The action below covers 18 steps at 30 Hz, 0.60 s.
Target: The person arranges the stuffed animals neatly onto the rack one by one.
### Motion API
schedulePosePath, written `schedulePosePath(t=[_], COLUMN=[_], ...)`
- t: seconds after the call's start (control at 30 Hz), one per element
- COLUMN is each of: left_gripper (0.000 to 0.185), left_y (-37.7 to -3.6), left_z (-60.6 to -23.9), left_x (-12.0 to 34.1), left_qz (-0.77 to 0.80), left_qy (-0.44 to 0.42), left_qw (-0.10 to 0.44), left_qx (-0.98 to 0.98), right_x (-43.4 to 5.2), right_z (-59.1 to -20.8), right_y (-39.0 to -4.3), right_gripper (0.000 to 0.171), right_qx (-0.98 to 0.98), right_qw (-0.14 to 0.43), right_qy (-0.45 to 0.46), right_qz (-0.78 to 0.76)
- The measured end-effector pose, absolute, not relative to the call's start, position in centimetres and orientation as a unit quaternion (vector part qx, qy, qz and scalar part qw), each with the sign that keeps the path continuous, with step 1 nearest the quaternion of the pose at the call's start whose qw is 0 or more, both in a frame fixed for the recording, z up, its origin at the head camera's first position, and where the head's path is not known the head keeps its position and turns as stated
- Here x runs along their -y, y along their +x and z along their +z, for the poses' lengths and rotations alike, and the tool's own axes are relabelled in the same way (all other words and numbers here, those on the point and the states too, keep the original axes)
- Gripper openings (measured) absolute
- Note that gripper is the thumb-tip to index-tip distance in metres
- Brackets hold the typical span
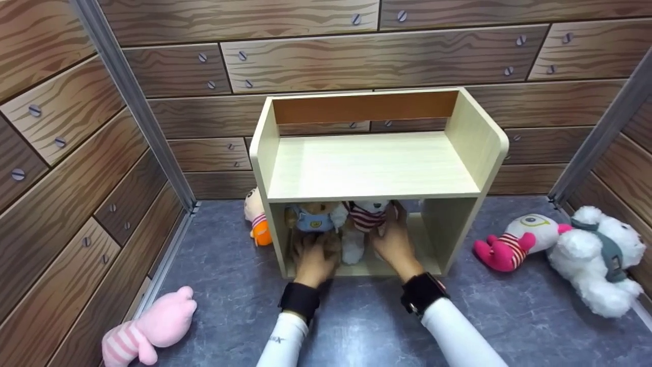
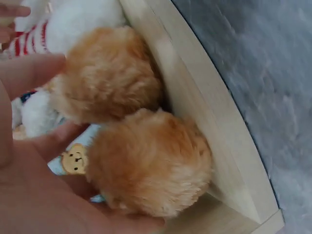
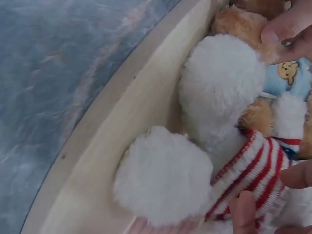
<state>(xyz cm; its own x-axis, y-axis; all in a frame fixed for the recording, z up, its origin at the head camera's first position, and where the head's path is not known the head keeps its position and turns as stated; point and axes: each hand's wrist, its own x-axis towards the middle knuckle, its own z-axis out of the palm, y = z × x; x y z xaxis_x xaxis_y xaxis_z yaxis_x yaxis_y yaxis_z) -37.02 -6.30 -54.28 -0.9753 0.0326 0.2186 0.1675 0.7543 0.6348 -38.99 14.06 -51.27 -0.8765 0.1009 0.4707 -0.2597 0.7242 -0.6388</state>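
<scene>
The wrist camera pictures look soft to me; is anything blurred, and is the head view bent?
Left wrist view: the left hand is a close, blurred mass. Right wrist view: the white plush looks dim and soft. Head view: evenly lit, but the shelf and wall planks bow outward.

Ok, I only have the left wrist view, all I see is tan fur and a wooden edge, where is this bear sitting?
Observer: The brown teddy bear sits in the lower compartment of a small wooden shelf.
Operator: What is the other hand doing?
Observer: The right hand holds a white plush in a red-striped sweater beside the bear.
Operator: Any toys outside the shelf?
Observer: Yes, a pink plush lies on the floor at the left, a fluffy white plush at the right.
</scene>
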Motion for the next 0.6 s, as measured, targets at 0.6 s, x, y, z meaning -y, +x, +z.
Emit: schedulePosePath(t=[0.6], left_gripper=[0.057], left_y=[-35.2], left_z=[-54.8], left_x=[5.9], left_qz=[-0.355], left_qy=[-0.017], left_qw=[0.086], left_qx=[0.931], right_x=[-29.8], right_z=[-49.7], right_y=[-29.2], right_gripper=[0.008], right_qx=[0.888], right_qw=[0.367], right_qy=[0.004], right_qz=[0.275])
